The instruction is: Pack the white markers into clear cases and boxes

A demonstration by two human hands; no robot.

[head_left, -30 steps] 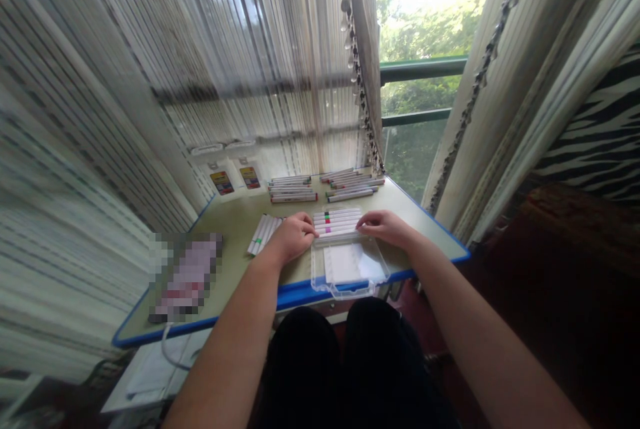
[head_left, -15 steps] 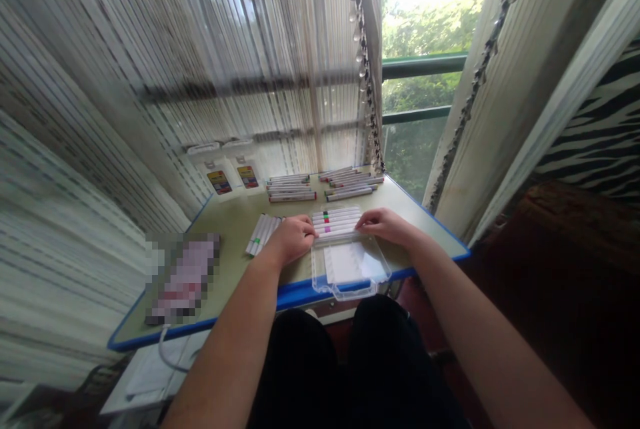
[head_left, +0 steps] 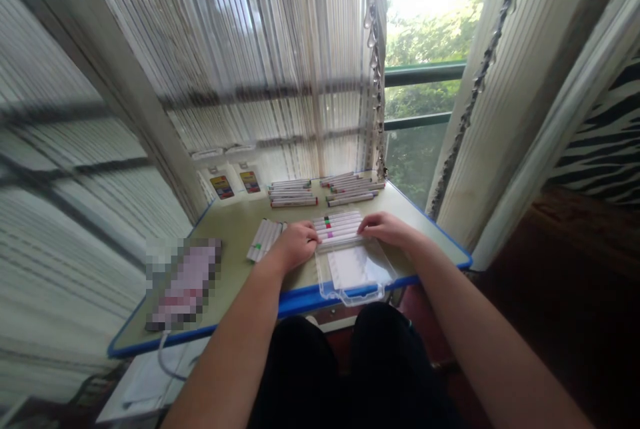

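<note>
A clear plastic case (head_left: 356, 297) lies opened at the table's front edge, its handle toward me. In its far half rests a row of white markers (head_left: 340, 223) with black, green, red and purple bands. My left hand (head_left: 299, 243), fingers curled, touches the left end of the nearest marker. At that marker's right end, the fingers of my right hand (head_left: 384, 225) are pinched together. The fingertips partly hide both ends. Just left of my left hand is a slanted group of markers (head_left: 265, 241), one with a green band.
Two more marker groups, the left pile (head_left: 293, 194) and the right pile (head_left: 353, 187), lie toward the back of the table (head_left: 235, 282). Two clear cases (head_left: 230, 182) with labels stand at the back left. A blurred-out object (head_left: 187, 282) with a cable is at left.
The view has shifted slightly, so the table sits a little lower. Both hands stay at the ends of the marker row, and the case is tilted slightly differently in view.
</note>
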